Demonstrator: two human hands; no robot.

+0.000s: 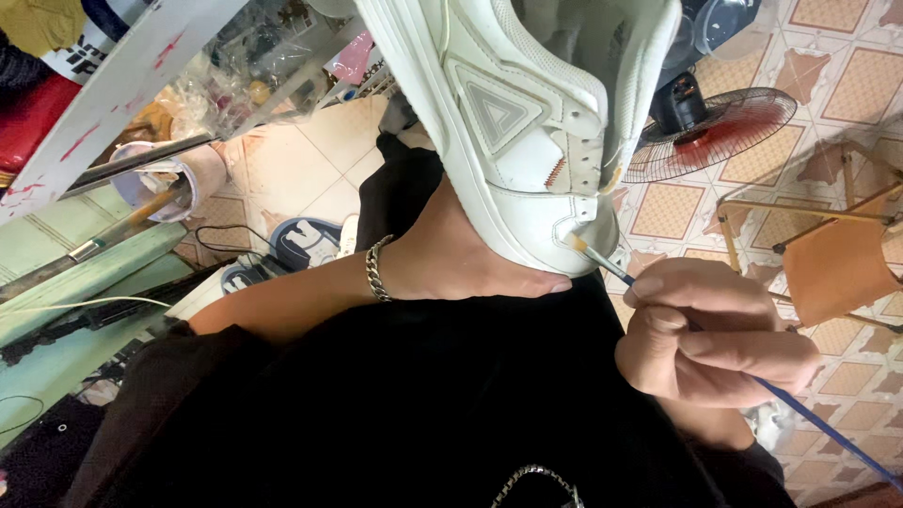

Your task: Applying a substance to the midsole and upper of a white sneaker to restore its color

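A white sneaker (527, 113) with a grey triangle patch on its side fills the top middle of the head view. My left hand (461, 259) grips it from below; a silver chain bracelet (378, 268) sits on that wrist. My right hand (710, 334) pinches a thin blue-handled paintbrush (809, 414). The brush's pale tip (576, 243) touches the sneaker's side near the sole. Both hands are over my lap, covered in black cloth (423, 404).
A floor fan (710, 132) with a red centre lies on the patterned tile floor at upper right. An orange chair (832, 263) stands at the right. A white painted beam (122, 85), a roll of tape (174, 174) and green boards (75, 282) crowd the left.
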